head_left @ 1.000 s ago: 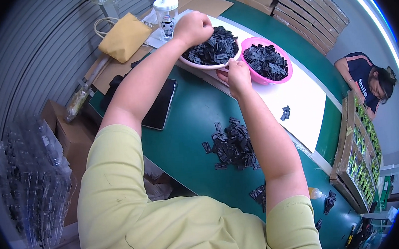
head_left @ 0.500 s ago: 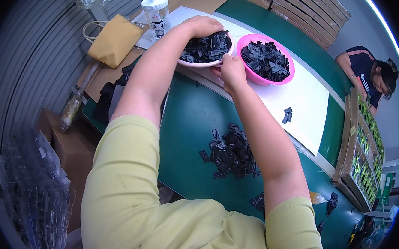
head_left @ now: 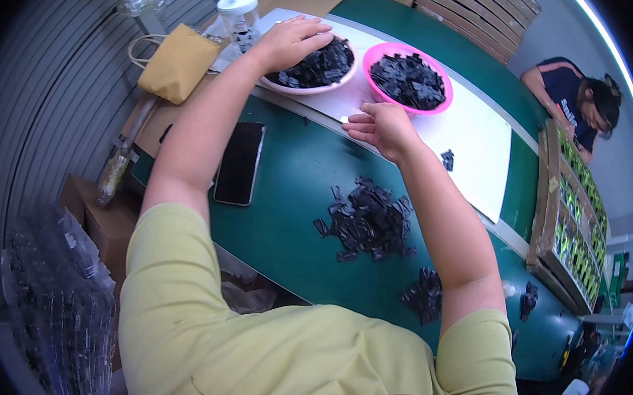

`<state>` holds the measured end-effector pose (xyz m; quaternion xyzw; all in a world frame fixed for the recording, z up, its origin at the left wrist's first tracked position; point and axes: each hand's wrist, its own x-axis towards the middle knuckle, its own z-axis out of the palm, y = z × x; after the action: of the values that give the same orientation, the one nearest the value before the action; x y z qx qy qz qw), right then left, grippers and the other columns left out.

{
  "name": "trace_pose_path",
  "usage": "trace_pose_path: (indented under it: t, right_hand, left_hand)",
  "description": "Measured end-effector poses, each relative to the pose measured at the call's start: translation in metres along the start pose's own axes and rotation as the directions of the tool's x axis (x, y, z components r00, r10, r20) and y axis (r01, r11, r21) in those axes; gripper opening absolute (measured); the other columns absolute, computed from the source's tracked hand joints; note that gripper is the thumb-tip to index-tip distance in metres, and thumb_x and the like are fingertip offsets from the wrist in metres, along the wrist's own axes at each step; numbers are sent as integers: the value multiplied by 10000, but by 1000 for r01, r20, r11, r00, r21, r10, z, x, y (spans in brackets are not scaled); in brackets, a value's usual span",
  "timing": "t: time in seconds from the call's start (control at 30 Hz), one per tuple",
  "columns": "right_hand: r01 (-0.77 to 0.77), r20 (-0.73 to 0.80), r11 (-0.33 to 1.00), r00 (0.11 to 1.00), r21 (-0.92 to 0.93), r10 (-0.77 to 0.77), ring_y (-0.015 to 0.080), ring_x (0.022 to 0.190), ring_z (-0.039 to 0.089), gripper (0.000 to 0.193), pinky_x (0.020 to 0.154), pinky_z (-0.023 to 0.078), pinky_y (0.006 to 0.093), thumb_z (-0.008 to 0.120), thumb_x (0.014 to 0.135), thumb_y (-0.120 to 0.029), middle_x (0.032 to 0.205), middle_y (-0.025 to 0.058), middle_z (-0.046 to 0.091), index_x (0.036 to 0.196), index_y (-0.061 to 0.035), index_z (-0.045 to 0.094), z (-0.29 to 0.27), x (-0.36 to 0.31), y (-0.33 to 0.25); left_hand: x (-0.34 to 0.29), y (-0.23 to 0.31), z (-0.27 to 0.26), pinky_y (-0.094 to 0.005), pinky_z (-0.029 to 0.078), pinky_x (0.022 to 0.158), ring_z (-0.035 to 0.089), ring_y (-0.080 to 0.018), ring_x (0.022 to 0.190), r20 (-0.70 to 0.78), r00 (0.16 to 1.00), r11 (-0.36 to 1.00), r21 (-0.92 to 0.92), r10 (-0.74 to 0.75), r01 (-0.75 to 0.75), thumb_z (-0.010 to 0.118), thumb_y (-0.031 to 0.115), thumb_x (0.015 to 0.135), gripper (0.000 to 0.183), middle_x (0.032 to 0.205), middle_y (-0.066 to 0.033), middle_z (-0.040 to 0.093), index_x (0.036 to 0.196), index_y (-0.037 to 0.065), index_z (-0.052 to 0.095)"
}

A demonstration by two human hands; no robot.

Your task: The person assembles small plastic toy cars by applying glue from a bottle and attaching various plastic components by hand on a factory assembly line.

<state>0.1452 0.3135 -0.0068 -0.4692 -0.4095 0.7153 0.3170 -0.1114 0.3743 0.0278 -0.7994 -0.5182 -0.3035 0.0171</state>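
My left hand (head_left: 292, 43) lies over the left edge of a pale pink bowl (head_left: 314, 90) heaped with small flat black pieces (head_left: 326, 66); its fingers stretch out across the heap. Just in front of a bright pink bowl (head_left: 447, 85), also full of black pieces, my right hand (head_left: 387, 130) is held open, fingers extended, nothing in it. Both bowls stand on a white board (head_left: 478, 142), where a few black pieces (head_left: 447, 160) lie to the right. A larger loose pile of black pieces (head_left: 369, 222) rests on the green table nearer to me.
A smartphone (head_left: 241, 164) lies by my left forearm. Behind it are a tumbler (head_left: 239, 16) and a yellow bag (head_left: 179, 62). More black pieces (head_left: 422, 296) sit by my right elbow. To the right stands a cardboard tray of green items (head_left: 570, 209), with another person (head_left: 570, 99) beyond.
My right hand has let go of the pale bowl's rim, drawn back toward me and opened. My left hand has shifted left, fingers now lying over the pieces. The smartphone has come into view.
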Motion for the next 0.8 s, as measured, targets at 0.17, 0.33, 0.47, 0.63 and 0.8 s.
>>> trace_pose_path:
  t: [0.17, 0.33, 0.47, 0.63, 0.8]
  right_hand:
    - [12, -111, 1000, 994, 1, -12, 336, 1034, 635, 444, 803, 589, 372, 398, 990, -122, 1266, 267, 500, 1368, 94, 309, -51, -25, -2]
    - [18, 19, 996, 1000, -91, -16, 280, 940, 667, 402, 748, 593, 349, 484, 979, -159, 1156, 224, 583, 1305, 59, 395, -42, -69, -11]
    - [261, -29, 918, 959, -300, -283, 193, 773, 686, 343, 656, 572, 277, 566, 956, -193, 1000, 150, 670, 1214, 27, 517, -46, -153, -24]
    - [717, -137, 579, 576, -388, -806, 155, 730, 680, 289, 666, 556, 259, 602, 933, -200, 916, 137, 688, 1126, 14, 616, -112, -281, -62]
    - [980, -333, 189, 156, -68, -930, 183, 574, 570, 279, 546, 477, 246, 457, 960, -129, 814, 172, 663, 1021, 68, 645, -131, -365, -60]
  left_hand:
    - [-37, 78, -5, -533, 237, 1138, 330, -329, 1402, 101, 968, 942, 228, 230, -248, 710, 429, 798, 607, 1454, -125, 451, 1328, 178, 551]
    - [-50, 66, 9, -579, 250, 1115, 299, -287, 1425, 105, 994, 913, 400, 43, -82, 744, 224, 777, 669, 1482, -101, 412, 1389, 223, 474]
    - [-60, 68, 15, -572, 309, 1078, 337, -291, 1398, -15, 1000, 837, 547, -5, 13, 708, 153, 785, 622, 1475, -117, 405, 1365, 214, 491]
    - [-27, 165, 40, -413, 468, 889, 586, -315, 1033, -97, 910, 900, 225, 402, -374, 725, 180, 766, 307, 1072, -143, 615, 1026, 66, 611]
    - [-18, 176, 77, -459, 441, 859, 578, -325, 993, -26, 957, 957, 32, 288, -287, 712, 240, 779, 234, 941, -134, 595, 908, 85, 594]
